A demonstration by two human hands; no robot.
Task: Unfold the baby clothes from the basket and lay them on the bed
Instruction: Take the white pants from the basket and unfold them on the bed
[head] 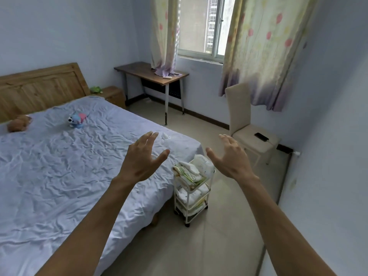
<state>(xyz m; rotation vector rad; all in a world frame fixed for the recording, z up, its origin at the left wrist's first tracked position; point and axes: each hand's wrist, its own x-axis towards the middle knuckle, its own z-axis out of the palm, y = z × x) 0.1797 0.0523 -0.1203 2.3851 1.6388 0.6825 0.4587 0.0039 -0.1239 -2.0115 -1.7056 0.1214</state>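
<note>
A white tiered basket cart (208,198) stands on the floor at the foot corner of the bed (59,176). Folded baby clothes (189,173), white with green and yellow trim, are piled in its top tier, and more lie in the lower tiers. The bed has a wrinkled pale blue sheet. My left hand (142,158) is raised over the bed's right edge, fingers spread, holding nothing. My right hand (231,156) hovers above and to the right of the cart, also spread and empty. A small white cloth (165,135) lies near the bed's far right edge.
A blue plush toy (76,120) and a brown plush toy (19,124) lie near the wooden headboard (39,88). A cream chair (251,134) with a black phone (261,136) stands by the right wall. A desk (151,73) is under the window. Tiled floor lies between bed and wall.
</note>
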